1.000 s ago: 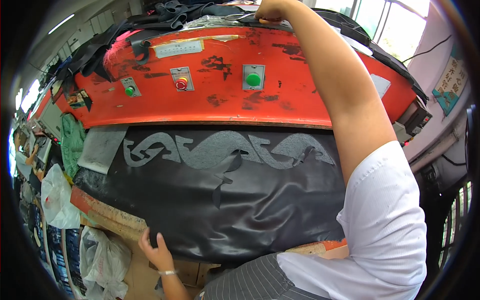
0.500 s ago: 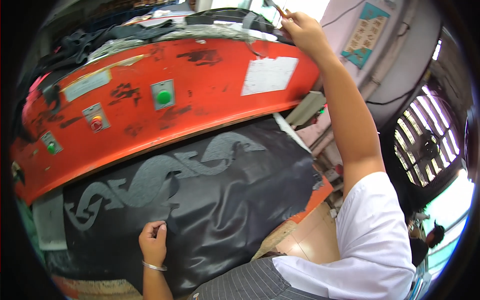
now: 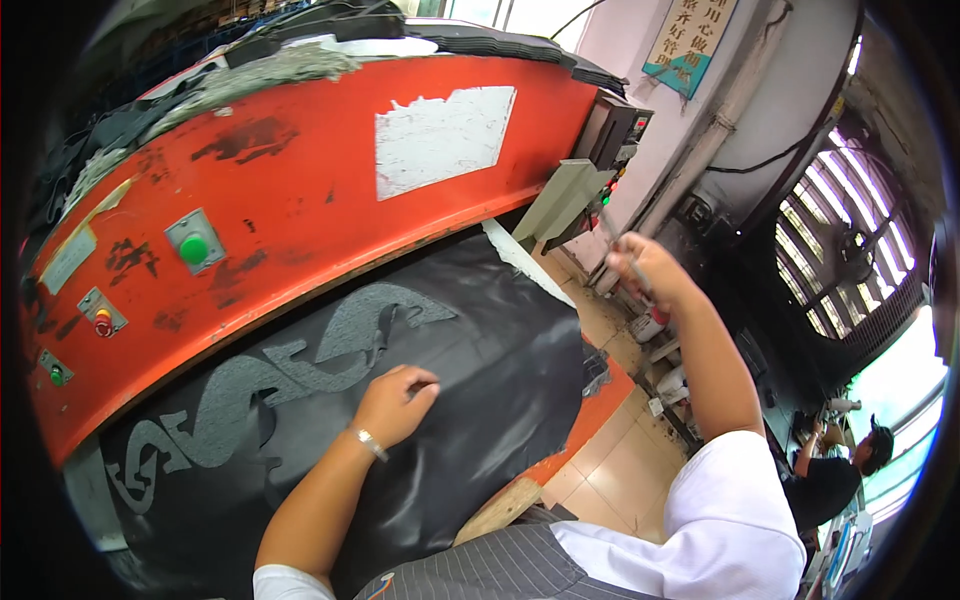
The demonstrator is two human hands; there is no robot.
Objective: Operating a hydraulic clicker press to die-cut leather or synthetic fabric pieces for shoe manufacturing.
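Black sheet (image 3: 490, 370) before the red machine (image 3: 310, 150), far edge hidden.
Left grip (image 3: 397, 403) curled over it, contents and contact unclear; right grip (image 3: 655, 274), blurred, closed around a slender object (image 3: 609, 229) of indistinct kind.

Large dark Chinese characters, set in two columns, can be read on a cream-and-teal sign (image 3: 690, 46) hung on the wall (image 3: 612, 48), upper right of frame; its top is cut off. A torn-edged white sheet (image 3: 445, 142) is stuck on the red machine (image 3: 325, 125), upper centre; its faint marks cannot be read. A pale label (image 3: 68, 262) is seen at far left, print too blurred. A red display (image 3: 640, 124) is noted right of centre, digits illegible.
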